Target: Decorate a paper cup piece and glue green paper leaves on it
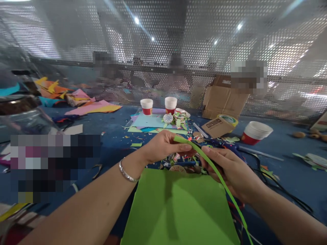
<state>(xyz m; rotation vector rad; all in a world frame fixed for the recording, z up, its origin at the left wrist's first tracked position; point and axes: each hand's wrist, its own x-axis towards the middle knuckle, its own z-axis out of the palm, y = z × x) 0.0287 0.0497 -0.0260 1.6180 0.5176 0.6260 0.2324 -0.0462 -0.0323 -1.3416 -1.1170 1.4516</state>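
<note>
My left hand (166, 146) is closed, its thumb pinching one end of a narrow light-green strip (216, 168). The strip curves down to the right, past my right hand (227, 166), and hangs to the bottom edge of the picture. My right hand is also closed, with its thumb and fingers against the strip near its upper end. A slim dark piece shows between the two hands, too small to name. Below them lies a large green sheet (181, 207), its upper edge just under my hands. My left wrist wears a silver bracelet (127, 172).
Stacked paper cups (146, 107) stand at the back, with another stack (257, 132) on the right. A cardboard box (224, 100) leans near a roll of tape (231, 120). Black cables (281, 190) cross the right side. Coloured paper (94, 107) and a clear jar (28, 119) are left.
</note>
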